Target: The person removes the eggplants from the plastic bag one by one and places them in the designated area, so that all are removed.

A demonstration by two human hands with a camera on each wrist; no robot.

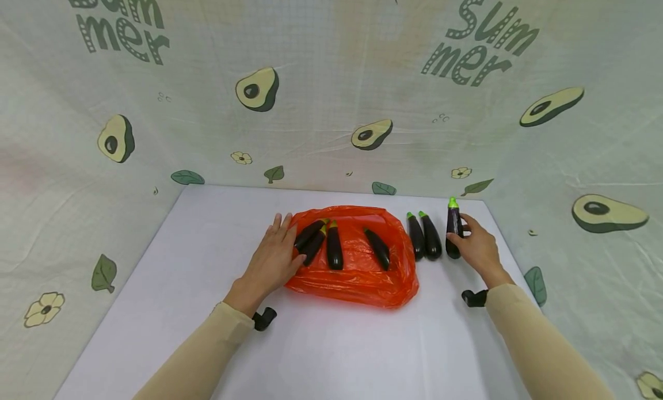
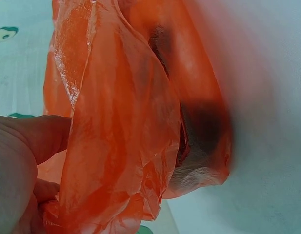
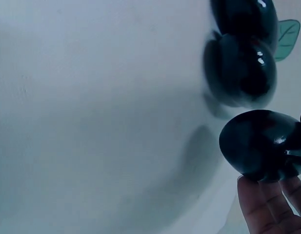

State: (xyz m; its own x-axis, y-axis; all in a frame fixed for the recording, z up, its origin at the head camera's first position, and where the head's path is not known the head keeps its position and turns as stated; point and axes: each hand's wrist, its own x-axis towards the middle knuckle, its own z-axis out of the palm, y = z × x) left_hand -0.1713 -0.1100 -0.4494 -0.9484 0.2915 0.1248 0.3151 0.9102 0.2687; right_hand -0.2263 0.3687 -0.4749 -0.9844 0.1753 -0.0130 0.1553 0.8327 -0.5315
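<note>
A red plastic bag point(image 1: 357, 290) lies spread open on the white table with several dark eggplants point(image 1: 334, 250) in it. My left hand point(image 1: 271, 256) holds the bag's left rim. In the left wrist view the thumb point(image 2: 48, 136) passes behind the film, and its tip is hidden. Right of the bag, my right hand point(image 1: 479, 244) grips an eggplant point(image 1: 453, 224) with a bright green stem end, its stem pointing away from me. The right wrist view shows the rounded end of this eggplant point(image 3: 260, 144) with fingers beneath it. Two more eggplants point(image 1: 423, 236) lie side by side between bag and hand.
The white table point(image 1: 352, 354) ends at a printed cloth backdrop point(image 1: 321, 129) behind and at the sides. Black wrist-camera mounts point(image 1: 265, 319) stick out beside both wrists. Shadow from the right hand falls on the table.
</note>
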